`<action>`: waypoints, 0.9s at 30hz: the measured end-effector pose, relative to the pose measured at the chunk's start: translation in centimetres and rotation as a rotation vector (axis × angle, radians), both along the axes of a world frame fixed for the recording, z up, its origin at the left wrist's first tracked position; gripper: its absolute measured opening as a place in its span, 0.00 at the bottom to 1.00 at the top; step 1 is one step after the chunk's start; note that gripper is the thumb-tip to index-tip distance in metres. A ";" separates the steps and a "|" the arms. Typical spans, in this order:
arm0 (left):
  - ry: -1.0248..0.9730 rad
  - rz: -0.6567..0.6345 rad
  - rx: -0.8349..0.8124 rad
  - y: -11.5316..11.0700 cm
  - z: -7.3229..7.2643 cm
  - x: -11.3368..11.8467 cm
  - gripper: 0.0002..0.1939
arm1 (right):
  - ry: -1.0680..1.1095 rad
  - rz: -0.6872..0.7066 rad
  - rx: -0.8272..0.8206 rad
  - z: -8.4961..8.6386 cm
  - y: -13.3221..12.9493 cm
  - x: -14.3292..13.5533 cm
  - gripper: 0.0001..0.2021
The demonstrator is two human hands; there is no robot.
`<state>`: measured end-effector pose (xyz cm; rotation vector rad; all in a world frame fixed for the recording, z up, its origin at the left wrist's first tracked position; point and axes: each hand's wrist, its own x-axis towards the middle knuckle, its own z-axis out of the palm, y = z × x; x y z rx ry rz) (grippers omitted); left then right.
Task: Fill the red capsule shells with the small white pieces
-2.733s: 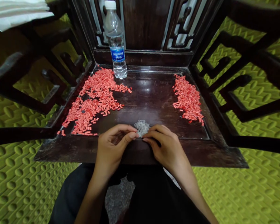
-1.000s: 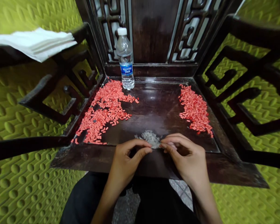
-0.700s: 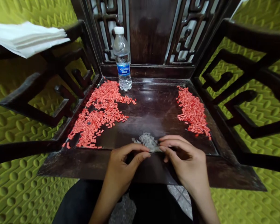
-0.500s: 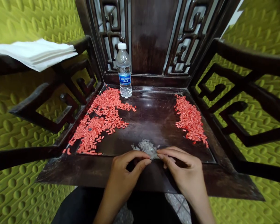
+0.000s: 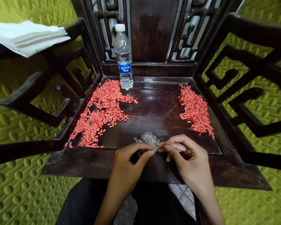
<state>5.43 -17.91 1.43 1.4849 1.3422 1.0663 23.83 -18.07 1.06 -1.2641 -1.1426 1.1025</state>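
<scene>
Dark brown polished wood seat [image 5: 154,122] is lying btwn two carved wood arms. Nearest, the wearer's dark trousers [image 5: 81,200] are showing below the seat's front edge. Just above that edge, the L hand [image 5: 128,162] is curling, thumb + forefinger tips almost meeting; can't tell if a pc is sitting btwn them. R hand [image 5: 192,162] is facing it, fingers bent, thumb close to the fingertips; can't tell re a held pc there either. Small heap of translucent whitish-grey slivers [image 5: 148,137] is resting on the seat right by both sets of fingertips, a few bits lying loose around it. Farther back, a big scatter of short coral-red tubular pcs [image 5: 103,106] is covering the L side, w/ one dark bit [image 5: 91,122] among them; a smaller coral-red heap [image 5: 196,112] is lying on the R. Behind, a clear plastic bottle w/ blue label [image 5: 124,56] is standing upright nr the L scatter's far end, before the dark wood backrest [image 5: 152,31].
</scene>
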 end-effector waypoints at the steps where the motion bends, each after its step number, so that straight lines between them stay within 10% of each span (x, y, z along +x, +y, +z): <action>1: 0.000 0.000 -0.003 0.0 0.0 0.0 0.03 | 0.012 0.000 -0.012 -0.1 0.0 0.0 0.06; 10: -0.045 0.001 -0.008 0.0 -0.2 0.0 0.03 | -0.225 -0.098 0.199 0.0 0.1 0.8 0.05; 27: -0.554 0.035 -0.228 -0.2 0.4 2.0 0.06 | 0.054 -0.030 0.017 0.1 0.1 0.8 0.06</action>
